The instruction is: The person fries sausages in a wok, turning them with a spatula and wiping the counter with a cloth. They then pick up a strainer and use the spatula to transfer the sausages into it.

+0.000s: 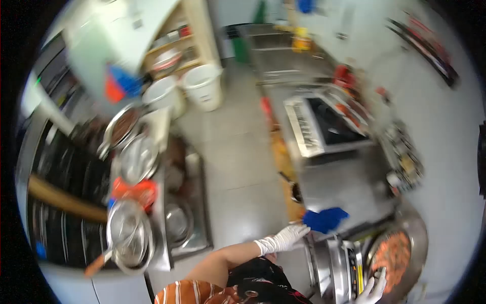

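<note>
My left hand [287,238], in a white glove, reaches out at the bottom centre. Its fingertips meet the near edge of a blue cloth [325,220] lying on the steel counter's front corner. Down at the lower right, my right hand [373,289], gloved too, is at the near side of a large round pan [416,243]. Orange-pink pieces of food [392,256] fill the pan, and the right fingertips touch them. Something small and dark shows at those fingertips, too blurred to name.
A steel counter [344,177] on the right bears a black-topped appliance [331,121]. Metal bowls and a strainer [126,228] with an orange bag [134,192] stand on the left table. Two white bins [202,86] stand beyond the tiled floor [238,162].
</note>
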The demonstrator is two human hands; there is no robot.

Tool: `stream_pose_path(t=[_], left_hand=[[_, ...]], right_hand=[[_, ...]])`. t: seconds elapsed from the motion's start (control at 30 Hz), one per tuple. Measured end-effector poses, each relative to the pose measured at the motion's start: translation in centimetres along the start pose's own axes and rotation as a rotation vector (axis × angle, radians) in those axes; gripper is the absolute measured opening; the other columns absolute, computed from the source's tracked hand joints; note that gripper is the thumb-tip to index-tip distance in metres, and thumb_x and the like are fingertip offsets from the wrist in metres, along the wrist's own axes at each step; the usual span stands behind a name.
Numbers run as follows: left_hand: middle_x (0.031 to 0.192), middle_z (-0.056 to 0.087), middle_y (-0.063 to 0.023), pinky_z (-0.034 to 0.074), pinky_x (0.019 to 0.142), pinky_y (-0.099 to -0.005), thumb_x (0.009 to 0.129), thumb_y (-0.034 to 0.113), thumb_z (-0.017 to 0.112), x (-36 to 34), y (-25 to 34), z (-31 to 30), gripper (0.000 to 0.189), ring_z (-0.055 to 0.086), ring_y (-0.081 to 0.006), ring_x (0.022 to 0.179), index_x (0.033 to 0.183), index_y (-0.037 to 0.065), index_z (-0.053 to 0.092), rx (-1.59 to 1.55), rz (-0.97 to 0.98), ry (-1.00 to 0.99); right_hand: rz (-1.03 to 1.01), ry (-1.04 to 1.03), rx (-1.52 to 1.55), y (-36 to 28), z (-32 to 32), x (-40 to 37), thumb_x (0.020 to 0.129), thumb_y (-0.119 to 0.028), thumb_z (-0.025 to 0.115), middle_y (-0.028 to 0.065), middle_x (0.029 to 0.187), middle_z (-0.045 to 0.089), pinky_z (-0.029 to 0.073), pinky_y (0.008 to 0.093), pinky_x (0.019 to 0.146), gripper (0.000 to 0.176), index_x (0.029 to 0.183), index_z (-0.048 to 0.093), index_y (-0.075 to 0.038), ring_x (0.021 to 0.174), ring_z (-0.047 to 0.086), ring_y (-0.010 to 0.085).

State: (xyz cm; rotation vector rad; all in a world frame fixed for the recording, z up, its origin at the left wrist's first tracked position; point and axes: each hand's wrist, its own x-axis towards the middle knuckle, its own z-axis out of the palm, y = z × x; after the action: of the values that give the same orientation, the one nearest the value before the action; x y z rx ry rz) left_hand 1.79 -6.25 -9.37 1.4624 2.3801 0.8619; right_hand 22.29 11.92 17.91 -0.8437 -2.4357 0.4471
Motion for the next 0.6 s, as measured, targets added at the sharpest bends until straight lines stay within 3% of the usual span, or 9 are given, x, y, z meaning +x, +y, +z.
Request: stream_pose_path(t=[0.1,0.17,0.23,0.27,0.3,0.37,0.43,0.5,0.6], left_hand=[[0.112,0.061,-0.0244,0.047,0.093,-0.0437,0.09,0.042,0.058,-10.7,-2.1,0.2,0.058,0.06,-0.0392,0.104,0.132,0.002,0.048,-0.282,-0.383,-0.117],[0.107,0.064,-0.0209,0.049,0.088,-0.0437,0.092,0.043,0.055,-18.0,-2.7,0.7,0.053,0.062,-0.0385,0.099,0.129,0.005,0.051,-0.241,-0.538,0.034],[0.109,0.064,-0.0213,0.048,0.09,-0.0435,0.093,0.043,0.052,-24.5,-3.1,0.8,0.048,0.062,-0.0376,0.099,0.123,0.005,0.057,-0.338,-0.73,0.134],[0.109,0.064,-0.0207,0.049,0.088,-0.044,0.093,0.042,0.052,-27.0,-2.2,-0.3,0.045,0.062,-0.0377,0.099,0.12,0.007,0.059,-0.328,-0.872,0.206],[0.11,0.064,-0.0201,0.049,0.087,-0.0446,0.093,0.041,0.052,-29.6,-1.0,-1.9,0.042,0.062,-0.0379,0.098,0.118,0.009,0.061,-0.325,-1.013,0.272],[0.105,0.066,-0.0183,0.051,0.082,-0.0448,0.093,0.041,0.052,-34.8,-0.1,-2.5,0.039,0.063,-0.0387,0.093,0.116,0.011,0.063,-0.247,-1.293,0.348],[0.092,0.07,-0.0158,0.052,0.078,-0.0398,0.092,0.043,0.056,-40.6,0.9,-2.3,0.039,0.067,-0.0307,0.085,0.1,0.007,0.069,-0.058,-1.351,0.69],[0.076,0.067,-0.0101,0.049,0.064,-0.0318,0.093,0.035,0.057,-46.3,0.0,-0.5,0.033,0.062,-0.0169,0.067,0.092,0.005,0.069,-0.35,-1.674,1.168],[0.068,0.06,-0.0045,0.045,0.057,-0.0306,0.094,0.025,0.054,-54.7,0.1,-0.9,0.024,0.056,-0.0144,0.059,0.087,0.005,0.066,-0.284,-1.683,1.662]], right_hand=[[-0.256,-0.139,0.139,-3.5,6.7,0.3,0.095,-0.009,0.055,0.0179,0.114,0.064,0.048,0.0356,0.088,0.029,0.121,0.061,0.002,0.1,0.061,0.027],[-0.295,-0.274,0.321,-5.7,11.3,-0.1,0.093,-0.008,0.057,0.0183,0.11,0.065,0.05,0.0331,0.083,0.026,0.116,0.064,0.002,0.095,0.062,0.0269],[-0.445,-0.441,0.499,-7.0,17.0,-0.7,0.093,-0.009,0.057,0.0185,0.114,0.063,0.05,0.0321,0.082,0.031,0.123,0.059,0.002,0.095,0.062,0.0277],[-0.405,-0.57,0.635,-6.2,21.5,-0.8,0.088,0.003,0.053,0.0124,0.098,0.06,0.048,0.0297,0.067,0.035,0.123,0.056,0.006,0.082,0.061,0.0193],[-0.466,-0.643,0.704,-9.0,22.9,-1.5,0.09,0.003,0.049,0.0079,0.094,0.062,0.046,0.0241,0.064,0.027,0.115,0.061,0.005,0.077,0.059,0.0115],[-0.323,-0.904,0.78,-14.6,25.1,-3.6,0.092,0.001,0.049,0.008,0.09,0.062,0.048,0.0232,0.063,0.023,0.109,0.064,0.003,0.071,0.058,0.0113],[-0.253,-1.136,0.888,-18.8,28.7,-6.0,0.094,-0.003,0.05,0.0058,0.089,0.063,0.047,0.0216,0.061,0.02,0.106,0.065,0.002,0.069,0.058,0.0094],[-0.279,-1.282,0.921,-23.3,32.5,-8.9,0.094,-0.003,0.05,0.0047,0.083,0.063,0.047,0.0216,0.061,0.019,0.104,0.066,0.002,0.068,0.057,0.0089],[-0.27,-1.438,0.937,-31.3,37.3,-14.2,0.094,-0.005,0.051,0.0039,0.081,0.062,0.045,0.0214,0.058,0.018,0.101,0.067,0.001,0.066,0.056,0.0093]])
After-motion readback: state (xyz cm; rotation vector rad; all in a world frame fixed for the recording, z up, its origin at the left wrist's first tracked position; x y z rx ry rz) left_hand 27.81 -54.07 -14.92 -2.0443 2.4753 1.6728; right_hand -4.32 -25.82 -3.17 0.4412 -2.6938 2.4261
